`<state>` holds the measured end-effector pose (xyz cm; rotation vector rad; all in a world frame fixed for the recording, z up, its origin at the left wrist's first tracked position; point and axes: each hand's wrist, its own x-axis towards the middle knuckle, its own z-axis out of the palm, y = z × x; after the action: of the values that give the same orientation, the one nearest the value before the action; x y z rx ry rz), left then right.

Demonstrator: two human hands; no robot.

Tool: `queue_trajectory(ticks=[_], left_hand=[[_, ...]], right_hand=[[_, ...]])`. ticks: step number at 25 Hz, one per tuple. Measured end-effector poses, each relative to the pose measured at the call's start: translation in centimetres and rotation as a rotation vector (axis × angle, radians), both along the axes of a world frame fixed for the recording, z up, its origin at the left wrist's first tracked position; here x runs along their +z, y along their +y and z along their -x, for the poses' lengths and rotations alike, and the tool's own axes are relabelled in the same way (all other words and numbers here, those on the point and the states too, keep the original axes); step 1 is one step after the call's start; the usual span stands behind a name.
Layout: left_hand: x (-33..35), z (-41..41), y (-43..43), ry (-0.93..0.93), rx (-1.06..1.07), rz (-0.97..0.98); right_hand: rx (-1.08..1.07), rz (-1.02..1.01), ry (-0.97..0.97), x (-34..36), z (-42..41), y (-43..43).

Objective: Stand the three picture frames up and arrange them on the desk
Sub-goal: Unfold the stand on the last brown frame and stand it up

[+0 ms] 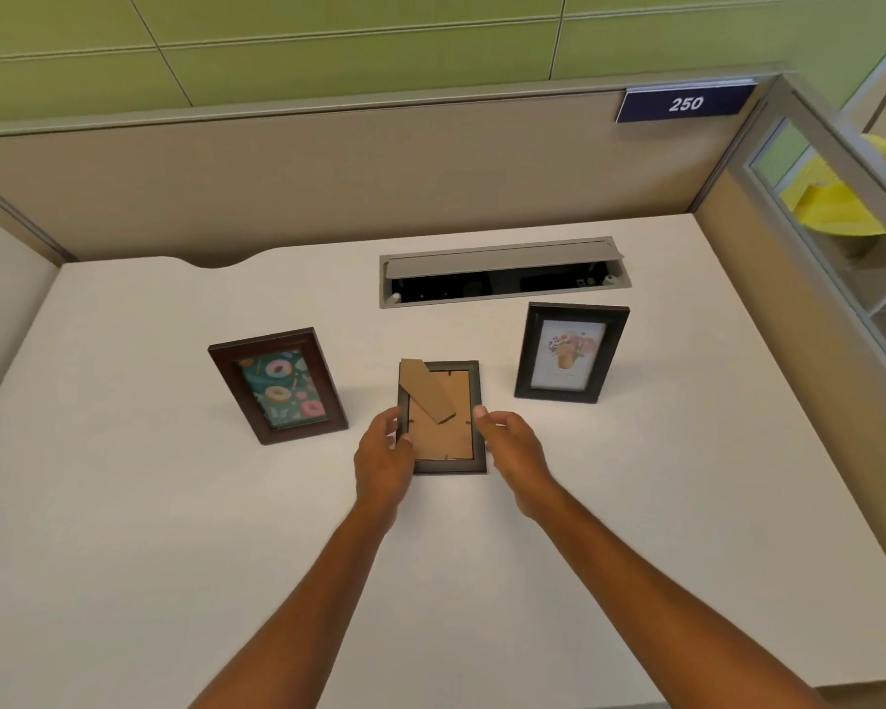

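Note:
Three dark picture frames are on the white desk (175, 504). The left frame (277, 385) with a doughnut picture stands upright, leaning back. At the right, a flower-picture frame (571, 352) also stands upright. The middle frame (443, 432) lies face down, showing its brown cardboard back, and its cardboard stand flap (425, 388) is folded out. My left hand (382, 455) grips its left edge. My right hand (512, 447) touches its right edge with the fingertips.
An open grey cable tray (502, 271) is sunk into the desk behind the frames. Beige partition walls close the back and both sides. A blue sign "250" (684, 103) hangs at the back right. Yellow items (834, 202) sit behind the right glass panel.

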<state>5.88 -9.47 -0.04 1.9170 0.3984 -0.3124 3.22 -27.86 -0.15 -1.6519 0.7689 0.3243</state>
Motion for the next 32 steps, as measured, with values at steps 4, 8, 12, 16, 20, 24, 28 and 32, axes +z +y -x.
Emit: queue_trajectory(ticks=[4,8,12,16,20,24,28,32], left_hand=[[-0.2,0.2,0.0,0.083,0.055,-0.011],[0.0,0.1,-0.3,0.141,0.144,0.108],[0.3,-0.1,-0.5,0.124,0.19,0.125],[0.7,-0.2,-0.7,0.08,0.174,0.158],[1.5,-0.3,-0.6,0.037,0.169,0.205],[2.2,0.1,-0.1,0.012,0.157,0.277],[2.8,0.0,0.6,-0.038,0.195,0.457],[3.7,-0.2,1.4,-0.247,-0.006,0.226]], right_hand=[[-0.039,0.011,0.031,-0.1,-0.2,0.4],[-0.095,-0.025,0.015,0.0,-0.3,0.4],[-0.19,0.004,-0.02,0.2,-0.7,0.4],[-0.243,0.013,-0.065,0.6,-0.9,0.3],[-0.304,-0.109,-0.086,1.7,-0.9,-0.2],[-0.342,-0.25,-0.103,3.2,-1.2,-0.9],[-0.351,-0.39,-0.095,5.5,-1.7,-1.9],[-0.352,-0.434,-0.064,8.1,-2.2,-3.2]])
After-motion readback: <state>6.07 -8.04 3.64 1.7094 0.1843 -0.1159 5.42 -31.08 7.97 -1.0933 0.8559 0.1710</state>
